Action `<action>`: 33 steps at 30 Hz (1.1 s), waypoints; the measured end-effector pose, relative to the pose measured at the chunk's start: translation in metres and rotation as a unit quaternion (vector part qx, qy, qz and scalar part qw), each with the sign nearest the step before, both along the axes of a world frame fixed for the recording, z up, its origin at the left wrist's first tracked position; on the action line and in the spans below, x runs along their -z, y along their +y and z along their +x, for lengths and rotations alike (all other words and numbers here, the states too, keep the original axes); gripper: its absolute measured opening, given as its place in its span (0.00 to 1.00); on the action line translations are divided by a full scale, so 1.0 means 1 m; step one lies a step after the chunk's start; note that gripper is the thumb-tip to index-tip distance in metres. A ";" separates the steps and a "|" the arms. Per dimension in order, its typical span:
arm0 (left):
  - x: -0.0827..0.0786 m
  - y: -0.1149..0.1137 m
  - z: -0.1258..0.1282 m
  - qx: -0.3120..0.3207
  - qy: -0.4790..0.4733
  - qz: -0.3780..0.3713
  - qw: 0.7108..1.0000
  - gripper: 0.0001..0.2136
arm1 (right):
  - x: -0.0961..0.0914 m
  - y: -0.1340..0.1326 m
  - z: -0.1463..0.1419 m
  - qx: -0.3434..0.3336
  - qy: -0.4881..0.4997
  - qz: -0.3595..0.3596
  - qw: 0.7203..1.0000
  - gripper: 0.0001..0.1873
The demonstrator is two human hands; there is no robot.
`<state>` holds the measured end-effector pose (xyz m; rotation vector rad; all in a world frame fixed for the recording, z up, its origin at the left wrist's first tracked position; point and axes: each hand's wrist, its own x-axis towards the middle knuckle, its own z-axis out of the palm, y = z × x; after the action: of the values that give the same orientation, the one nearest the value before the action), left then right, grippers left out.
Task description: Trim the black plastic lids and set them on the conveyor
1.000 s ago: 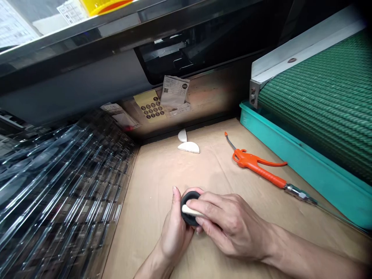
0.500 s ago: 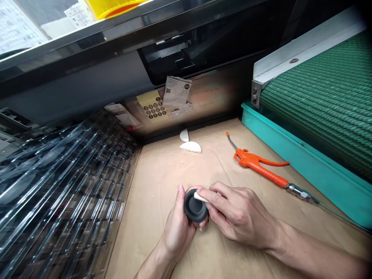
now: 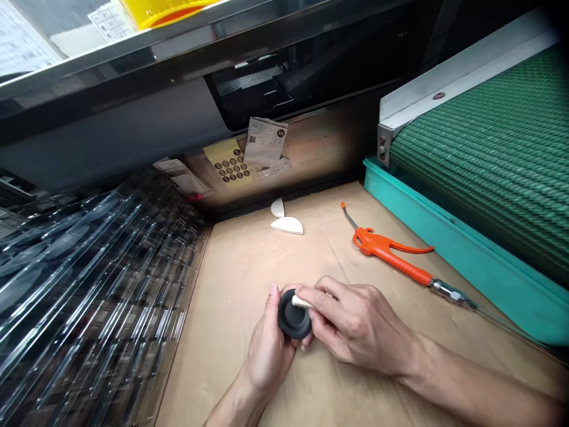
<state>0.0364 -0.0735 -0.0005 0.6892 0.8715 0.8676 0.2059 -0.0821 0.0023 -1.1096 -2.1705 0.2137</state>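
Note:
In the head view my left hand (image 3: 272, 341) is closed around a round black cup-like part (image 3: 291, 320), its hollow side tilted up toward me. My right hand (image 3: 355, 326) pinches a small cream-white pad (image 3: 301, 302), perhaps a sponge, and presses it against the part's upper inner rim. The fingers behind the part are mostly hidden. Farther back on the brown work surface (image 3: 235, 267) lie two white half-round pads, a larger one (image 3: 288, 225) and a smaller one (image 3: 278, 207) behind it.
An orange air blow gun (image 3: 391, 252) with a hose lies at the right. Behind it stand a teal tray (image 3: 444, 231) and a green conveyor belt (image 3: 489, 130). Stacked clear plastic trays (image 3: 98, 290) fill the left side. Labels and a yellow sticker sheet (image 3: 229, 163) hang on the back panel.
The whole view has shifted slightly, so everything appears a little farther left. My right hand still holds the pad on the black part's rim, with only a slight movement.

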 end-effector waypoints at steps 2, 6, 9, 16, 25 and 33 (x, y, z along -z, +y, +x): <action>0.000 0.000 -0.001 0.005 -0.001 0.001 1.000 0.25 | -0.003 0.000 0.003 -0.001 0.016 -0.016 1.000 0.17; -0.001 -0.001 -0.001 -0.009 0.010 -0.012 1.000 0.23 | -0.004 -0.001 0.003 -0.094 0.080 -0.065 0.990 0.17; -0.002 -0.002 0.001 -0.018 0.010 -0.011 1.000 0.21 | -0.002 -0.001 0.001 -0.102 0.084 -0.061 0.989 0.19; -0.002 0.001 -0.001 -0.014 -0.047 -0.022 0.999 0.21 | 0.006 0.007 0.010 0.068 0.093 -0.018 0.993 0.18; -0.010 0.019 -0.018 -0.102 -0.073 -0.036 0.991 0.16 | 0.008 0.020 0.037 0.116 -0.059 -0.029 0.991 0.19; -0.003 0.041 -0.043 -0.213 -0.087 0.008 0.973 0.19 | 0.025 0.035 0.114 0.395 -0.316 -0.177 0.844 0.35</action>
<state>-0.0070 -0.0327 0.0029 0.4355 0.8676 1.2994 0.3199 -0.0474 -0.0230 -2.4665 -1.9992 -0.1659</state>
